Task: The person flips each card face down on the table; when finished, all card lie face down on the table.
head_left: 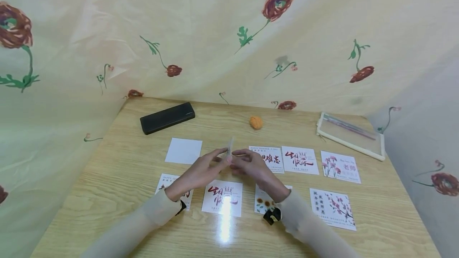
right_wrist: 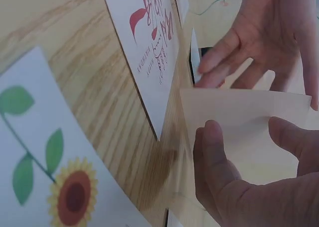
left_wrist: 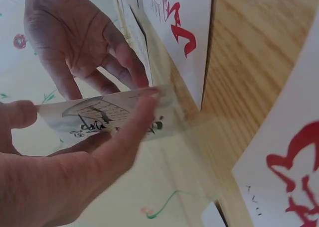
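My left hand (head_left: 199, 170) grips a thin card (left_wrist: 102, 112) by its edges, with the thumb at one side and a finger at the other. The card stands edge-on between both hands in the head view. Grey and black writing marks the face seen in the left wrist view. Toward the right wrist view the card (right_wrist: 249, 110) shows a plain, pale face. My right hand (head_left: 252, 168) is at that plain face, its loosely bent fingers and thumb against or very near it; none is seen wrapping onto the printed side.
Below the hands lie a red-lettered birthday card (head_left: 222, 206) and a sunflower card (right_wrist: 75, 192). More cards lie right, including a blossom card (head_left: 333, 208); a blank white card (head_left: 183, 150) lies left. Behind are a black case (head_left: 167, 118), an orange lump (head_left: 256, 122) and a white-edged pouch (head_left: 351, 136).
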{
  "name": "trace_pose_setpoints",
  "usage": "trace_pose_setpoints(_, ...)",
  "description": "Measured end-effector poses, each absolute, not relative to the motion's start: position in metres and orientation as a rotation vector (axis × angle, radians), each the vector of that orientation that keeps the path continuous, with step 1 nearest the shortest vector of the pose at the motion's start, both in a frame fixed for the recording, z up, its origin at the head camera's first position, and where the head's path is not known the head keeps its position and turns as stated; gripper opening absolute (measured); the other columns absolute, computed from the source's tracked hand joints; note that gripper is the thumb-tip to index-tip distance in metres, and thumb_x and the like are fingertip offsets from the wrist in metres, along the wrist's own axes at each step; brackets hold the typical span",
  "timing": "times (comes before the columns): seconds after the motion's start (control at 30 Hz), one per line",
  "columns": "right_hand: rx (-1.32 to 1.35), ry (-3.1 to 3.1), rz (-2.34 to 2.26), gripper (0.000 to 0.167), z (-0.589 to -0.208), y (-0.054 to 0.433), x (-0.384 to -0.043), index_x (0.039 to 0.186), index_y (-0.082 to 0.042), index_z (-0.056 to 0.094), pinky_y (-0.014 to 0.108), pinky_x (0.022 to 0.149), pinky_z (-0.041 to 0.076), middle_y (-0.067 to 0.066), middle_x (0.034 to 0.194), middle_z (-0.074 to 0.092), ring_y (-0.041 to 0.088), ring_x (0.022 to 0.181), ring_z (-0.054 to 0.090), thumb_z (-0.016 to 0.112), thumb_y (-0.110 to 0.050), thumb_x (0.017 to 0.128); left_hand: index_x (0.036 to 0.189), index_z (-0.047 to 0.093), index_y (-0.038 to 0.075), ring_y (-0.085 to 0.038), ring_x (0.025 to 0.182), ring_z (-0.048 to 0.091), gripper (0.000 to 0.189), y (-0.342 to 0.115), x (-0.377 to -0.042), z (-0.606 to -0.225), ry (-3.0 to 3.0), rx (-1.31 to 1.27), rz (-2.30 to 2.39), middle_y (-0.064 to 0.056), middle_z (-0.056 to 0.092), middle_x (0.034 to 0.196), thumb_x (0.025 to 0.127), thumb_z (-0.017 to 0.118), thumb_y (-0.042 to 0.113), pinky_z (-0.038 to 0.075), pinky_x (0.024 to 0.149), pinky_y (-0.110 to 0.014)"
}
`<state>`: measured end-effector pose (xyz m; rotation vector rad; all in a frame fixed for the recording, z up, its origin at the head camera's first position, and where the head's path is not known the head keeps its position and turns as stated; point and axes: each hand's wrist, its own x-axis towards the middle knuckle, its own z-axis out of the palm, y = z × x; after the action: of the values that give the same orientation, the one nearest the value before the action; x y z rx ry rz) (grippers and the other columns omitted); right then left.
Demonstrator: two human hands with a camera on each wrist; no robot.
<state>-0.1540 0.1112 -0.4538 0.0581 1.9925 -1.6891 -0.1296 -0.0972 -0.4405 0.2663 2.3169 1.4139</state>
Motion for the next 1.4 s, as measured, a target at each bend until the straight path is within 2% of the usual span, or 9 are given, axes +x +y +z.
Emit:
trace_pose_setpoints(0.2,0.100,2.014,-1.679,0.067,-0.456,0.108,-0.156,0.151,-0.002,0.047,0.041,0.100,0.061,0.027,0.141,0.063,0.037,0.119,0.072,0.071,-0.039,0.100,0.159,0.044,0.023,-0.030,0.117,0.072,0.057,-0.102,-0.131,-0.440,2.198,0.255,1.617,-0.012,0.069,0.133,0.109,0.050,0.050,0.058,0.103,-0.048)
trace_pose_setpoints(0.43,0.171,2.075,-1.649,0.071,-0.456,0.106,-0.157,0.151,-0.002,0.047,0.042,0.099,0.061,0.026,0.141,0.062,0.034,0.116,0.072,0.075,-0.040,0.097,0.154,0.047,0.010,-0.032,0.118,0.071,0.049,-0.108,-0.131,-0.439,2.060,0.235,1.868,-0.023,0.063,0.134,0.108,0.058,0.022,0.058,0.105,-0.046)
trace_pose_setpoints(0.57,0.217,2.103,-1.676,0.066,-0.455,0.107,-0.158,0.148,-0.002,0.051,0.040,0.093,0.063,0.024,0.140,0.060,0.029,0.105,0.075,0.078,-0.033,0.095,0.153,0.049,0.012,-0.031,0.115,0.072,0.050,-0.112,-0.131,-0.439,2.059,0.228,1.968,-0.023,0.062,0.133,0.105,0.062,0.012,0.058,0.104,-0.050)
trace_pose_setpoints(0.73,0.252,2.176,-1.684,0.054,-0.455,0.115,-0.163,0.141,-0.006,0.059,0.035,0.082,0.064,0.018,0.129,0.063,0.022,0.087,0.074,0.080,-0.021,0.094,0.150,0.053,0.013,-0.035,0.107,0.073,0.052,-0.120,-0.131,-0.439,2.225,0.205,1.939,-0.022,0.066,0.122,0.101,0.066,0.005,0.061,0.096,-0.049)
trace_pose_setpoints(0.9,0.222,2.224,-1.678,0.044,-0.454,0.123,-0.167,0.135,-0.004,0.062,0.034,0.078,0.063,0.014,0.118,0.066,0.020,0.081,0.072,0.077,-0.013,0.095,0.147,0.059,0.010,-0.029,0.101,0.075,0.050,-0.128,-0.133,-0.441,2.400,0.178,1.795,-0.019,0.067,0.114,0.098,0.069,0.002,0.064,0.083,-0.035)
trace_pose_setpoints(1.03,0.210,2.264,-1.666,0.043,-0.454,0.125,-0.169,0.133,-0.004,0.062,0.034,0.077,0.064,0.014,0.114,0.067,0.019,0.080,0.072,0.078,-0.009,0.093,0.145,0.061,0.009,-0.025,0.100,0.075,0.050,-0.130,-0.136,-0.444,2.490,0.158,1.672,-0.015,0.068,0.110,0.096,0.071,0.005,0.057,0.073,-0.024)
trace_pose_setpoints(1.23,0.193,2.360,-1.591,0.042,-0.458,0.126,-0.173,0.131,-0.006,0.064,0.031,0.075,0.064,0.016,0.114,0.069,0.016,0.080,0.073,0.079,-0.010,0.092,0.146,0.060,0.004,-0.023,0.100,0.071,0.051,-0.127,-0.141,-0.448,2.522,0.102,1.517,-0.012,0.070,0.110,0.097,0.072,0.012,0.057,0.075,-0.026)
trace_pose_setpoints(1.37,0.166,2.406,-1.549,0.040,-0.460,0.129,-0.175,0.129,-0.005,0.065,0.031,0.073,0.064,0.017,0.112,0.071,0.015,0.076,0.073,0.079,-0.007,0.092,0.143,0.061,0.000,-0.023,0.104,0.070,0.048,-0.125,-0.144,-0.450,2.526,0.105,1.434,-0.012,0.071,0.114,0.100,0.070,0.018,0.058,0.083,-0.032)
trace_pose_setpoints(1.4,0.153,2.416,-1.538,0.040,-0.460,0.129,-0.175,0.129,-0.004,0.065,0.031,0.072,0.064,0.018,0.112,0.072,0.015,0.076,0.074,0.079,-0.007,0.092,0.140,0.063,-0.001,-0.021,0.100,0.069,0.045,-0.124,-0.145,-0.451,2.518,0.105,1.423,-0.011,0.071,0.114,0.100,0.069,0.019,0.058,0.080,-0.031)
